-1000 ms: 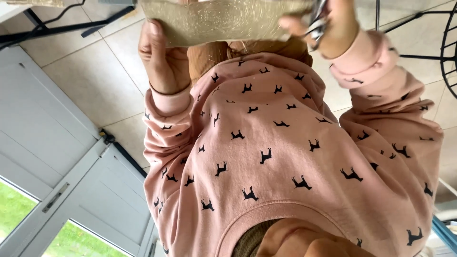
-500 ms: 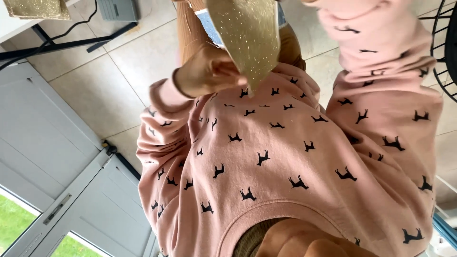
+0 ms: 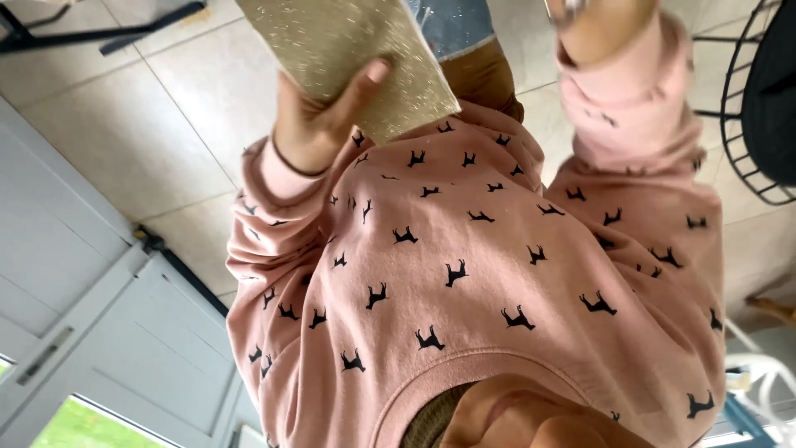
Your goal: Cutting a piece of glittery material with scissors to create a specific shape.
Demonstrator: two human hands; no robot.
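One sheet of gold glittery card point(image 3: 348, 50) was gripped in my left hand point(image 3: 319, 124). My right hand point(image 3: 601, 29) was half hidden, so I couldn't tell its grip. Nothing looked finished yet.

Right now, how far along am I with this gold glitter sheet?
Done: nothing that shows; the gold glitter sheet has straight, uncut visible edges. In hand: your left hand grips it, thumb on its face; your right hand, at the frame's top, holds a mostly cropped metal item. Left: seemingly any cutting, since the two are apart.
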